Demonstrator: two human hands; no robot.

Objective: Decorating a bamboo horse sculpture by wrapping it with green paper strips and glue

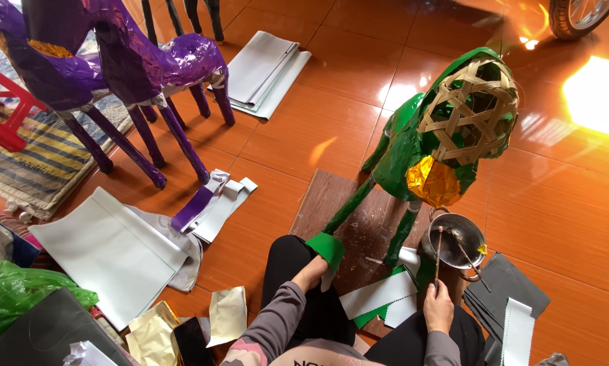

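On the tiled floor (304,129), a person sat before a wooden board (331,196) carrying a half-covered animal figure (413,149). Body, neck and legs were already wrapped in glossy green paper, with a gold patch (432,181) at the chest. The head (468,102) was not done: woven bamboo lattice showed bare across the face, green reaching only over the top and back.

The left hand (311,272) pinched a curved piece of green paper (327,248), grip closed on its lower edge, just beside the figure's near leg (348,207). The right hand (439,308) held a thin stick (438,261), grip closed around its lower end, the tip reaching into a small metal pot (459,238) beside the figure; the pot's contents could not be made out. Cut strips of green and white-backed paper (379,295) lay between the knees, and grey sheets (508,285) were stacked to the right.

To the left stood purple figures (142,61), fully covered as far as visible, with a purple strip (197,207) and pale sheets (114,254) nearby.

Judgement: the green figure looked well over half papered, with the head still to cover and perhaps leg patches.
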